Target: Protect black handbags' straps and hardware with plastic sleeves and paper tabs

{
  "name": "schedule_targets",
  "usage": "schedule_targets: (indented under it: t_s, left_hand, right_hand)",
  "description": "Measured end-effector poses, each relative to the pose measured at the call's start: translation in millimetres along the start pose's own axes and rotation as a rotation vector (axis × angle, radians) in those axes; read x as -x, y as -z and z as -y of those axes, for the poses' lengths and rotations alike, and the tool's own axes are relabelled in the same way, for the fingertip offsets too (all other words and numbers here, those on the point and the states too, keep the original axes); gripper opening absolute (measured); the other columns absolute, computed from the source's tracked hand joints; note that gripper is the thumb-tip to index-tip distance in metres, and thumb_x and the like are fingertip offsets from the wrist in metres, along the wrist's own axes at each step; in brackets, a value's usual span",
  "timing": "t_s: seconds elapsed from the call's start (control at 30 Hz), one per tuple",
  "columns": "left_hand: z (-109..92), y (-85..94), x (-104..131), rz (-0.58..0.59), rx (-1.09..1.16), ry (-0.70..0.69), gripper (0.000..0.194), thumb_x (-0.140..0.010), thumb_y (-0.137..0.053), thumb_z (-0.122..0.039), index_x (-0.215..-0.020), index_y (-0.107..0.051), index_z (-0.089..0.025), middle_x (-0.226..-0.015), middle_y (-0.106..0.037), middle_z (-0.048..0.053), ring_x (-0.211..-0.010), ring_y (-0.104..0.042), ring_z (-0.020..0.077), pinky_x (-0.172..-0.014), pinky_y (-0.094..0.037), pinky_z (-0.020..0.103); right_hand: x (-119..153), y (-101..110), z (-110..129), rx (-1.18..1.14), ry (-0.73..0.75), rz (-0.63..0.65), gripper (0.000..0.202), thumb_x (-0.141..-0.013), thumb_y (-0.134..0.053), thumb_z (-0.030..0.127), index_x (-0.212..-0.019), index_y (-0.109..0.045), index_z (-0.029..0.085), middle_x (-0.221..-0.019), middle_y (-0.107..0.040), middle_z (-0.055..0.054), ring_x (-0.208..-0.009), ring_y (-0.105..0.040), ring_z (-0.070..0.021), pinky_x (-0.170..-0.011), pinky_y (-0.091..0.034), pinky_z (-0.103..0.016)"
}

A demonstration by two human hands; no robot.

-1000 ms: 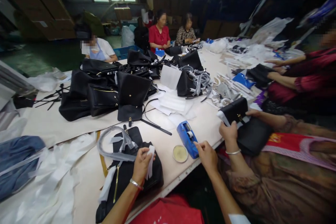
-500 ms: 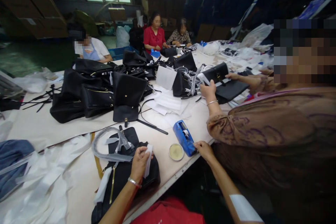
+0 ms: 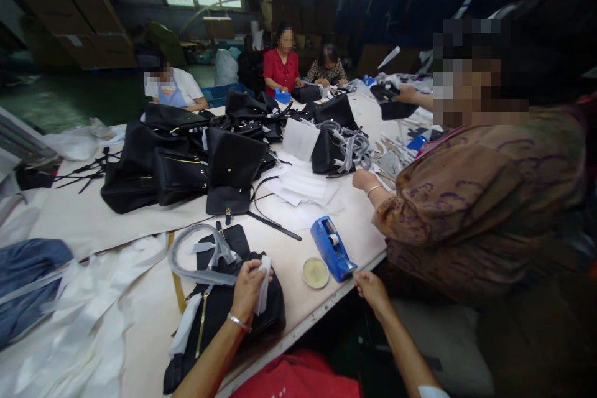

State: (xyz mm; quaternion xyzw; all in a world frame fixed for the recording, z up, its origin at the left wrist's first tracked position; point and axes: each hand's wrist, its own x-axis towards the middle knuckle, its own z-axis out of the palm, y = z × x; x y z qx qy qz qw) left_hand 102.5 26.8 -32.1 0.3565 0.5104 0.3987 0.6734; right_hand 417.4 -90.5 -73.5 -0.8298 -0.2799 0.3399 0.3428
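My left hand (image 3: 249, 293) pinches a folded white wrapping sheet (image 3: 263, 286) over a black backpack (image 3: 224, 317). The backpack lies on the table near me, with gold zips and a handle loop (image 3: 198, 255) in clear grey plastic wrap. A blue tape dispenser (image 3: 332, 250) stands to the right at the table's edge. Just off its cutter end, my right hand (image 3: 372, 292) has its fingers closed on the end of the tape; the tape itself barely shows. Between the backpack and the dispenser lies a small round tin (image 3: 316, 273) with a yellowish face.
Several black bags (image 3: 181, 165) are heaped across the table, beside white sheets (image 3: 305, 181). A co-worker (image 3: 485, 199) in a brown patterned top stands close on my right. White wrapping (image 3: 93, 305) and blue cloth (image 3: 28, 289) lie at left. More people sit at the far side.
My right hand has drawn slightly away from the dispenser, toward me and right. The co-worker has let go of the near side of a black bag and swung it away to the back.
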Motion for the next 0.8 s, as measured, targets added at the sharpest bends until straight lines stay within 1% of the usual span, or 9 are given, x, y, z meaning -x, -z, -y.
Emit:
schedule_targets:
  t_s: [0.1, 0.2, 0.23, 0.3, 0.37, 0.43, 0.53, 0.63, 0.8]
  left_hand:
    - [0, 0.7, 0, -0.015, 0.030, -0.004, 0.044, -0.065, -0.070, -0.038, -0.095, -0.045, -0.018, -0.073, -0.069, 0.003, -0.059, -0.064, 0.0159, -0.057, -0.047, 0.026]
    - [2, 1.2, -2, -0.032, 0.061, -0.024, 0.043, -0.064, -0.070, -0.037, -0.092, -0.045, -0.018, -0.069, -0.067, 0.002, -0.056, -0.063, 0.0152, -0.056, -0.046, 0.026]
    - [3, 1.2, -3, -0.037, 0.069, -0.031, 0.042, -0.064, -0.070, -0.037, -0.092, -0.045, -0.019, -0.069, -0.067, 0.001, -0.056, -0.062, 0.0147, -0.055, -0.045, 0.025]
    - [6, 0.6, -4, -0.045, 0.084, -0.050, 0.040, -0.066, -0.069, -0.036, -0.092, -0.044, -0.019, -0.069, -0.067, 0.001, -0.056, -0.062, 0.0144, -0.056, -0.045, 0.025]
    - [8, -0.9, -4, -0.050, 0.094, -0.076, 0.038, -0.067, -0.068, -0.035, -0.092, -0.044, -0.019, -0.068, -0.066, 0.001, -0.059, -0.063, 0.0150, -0.059, -0.046, 0.026]
    - [9, -2.7, -2, -0.056, 0.085, -0.099, 0.038, -0.068, -0.068, -0.035, -0.092, -0.044, -0.019, -0.068, -0.065, 0.000, -0.060, -0.063, 0.0155, -0.059, -0.046, 0.027]
    - [7, -4.2, 1, -0.055, 0.066, -0.125, 0.035, -0.070, -0.066, -0.035, -0.092, -0.044, -0.020, -0.068, -0.065, 0.000, -0.060, -0.062, 0.0149, -0.058, -0.044, 0.026]
    - [5, -2.7, 2, -0.043, 0.093, -0.144, 0.031, -0.073, -0.064, -0.032, -0.092, -0.043, -0.020, -0.069, -0.064, -0.001, -0.061, -0.061, 0.0140, -0.060, -0.044, 0.025]
    - [2, 3.6, 1, -0.032, 0.163, -0.096, 0.028, -0.075, -0.061, -0.029, -0.093, -0.042, -0.020, -0.070, -0.064, -0.001, -0.060, -0.061, 0.0139, -0.061, -0.045, 0.027]
  right_hand:
    - [1, 5, -6, 0.335, 0.109, -0.067, 0.018, -0.074, -0.049, 0.035, -0.067, -0.056, 0.021, -0.065, -0.060, -0.008, -0.059, -0.056, -0.0218, -0.053, -0.036, -0.030]
    - [6, -1, -2, 0.645, 0.251, -0.108, 0.020, -0.080, -0.042, 0.034, -0.077, -0.058, 0.023, -0.073, -0.063, -0.011, -0.060, -0.058, -0.0248, -0.053, -0.035, -0.031]
    - [10, -8, 6, 0.630, 0.298, -0.082, 0.022, -0.082, -0.041, 0.036, -0.080, -0.058, 0.024, -0.074, -0.064, -0.010, -0.062, -0.059, -0.0252, -0.054, -0.036, -0.032]
    - [21, -29, 34, 0.447, 0.398, 0.037, 0.024, -0.083, -0.041, 0.041, -0.082, -0.058, 0.024, -0.075, -0.065, -0.007, -0.066, -0.060, -0.0238, -0.058, -0.039, -0.031]
    - [34, -58, 73, 0.169, 0.472, 0.244, 0.026, -0.084, -0.043, 0.044, -0.082, -0.058, 0.023, -0.074, -0.064, -0.004, -0.065, -0.059, -0.0201, -0.060, -0.042, -0.029]
    - [45, -87, 114, -0.017, 0.512, 0.447, 0.026, -0.085, -0.044, 0.043, -0.085, -0.059, 0.022, -0.074, -0.063, -0.002, -0.061, -0.057, -0.0167, -0.059, -0.042, -0.026]
    - [53, -119, 159, -0.084, 0.607, 0.572, 0.021, -0.084, -0.048, 0.038, -0.083, -0.061, 0.022, -0.070, -0.061, 0.001, -0.059, -0.053, -0.0144, -0.059, -0.040, -0.024]
    - [50, -132, 174, -0.012, 0.735, 0.577, 0.018, -0.084, -0.048, 0.033, -0.078, -0.061, 0.023, -0.067, -0.059, 0.001, -0.062, -0.052, -0.0154, -0.061, -0.038, -0.024]
    - [38, -137, 171, 0.157, 0.928, 0.544, 0.019, -0.086, -0.043, 0.026, -0.085, -0.061, 0.023, -0.082, -0.062, -0.002, -0.075, -0.055, -0.0181, -0.071, -0.039, -0.027]
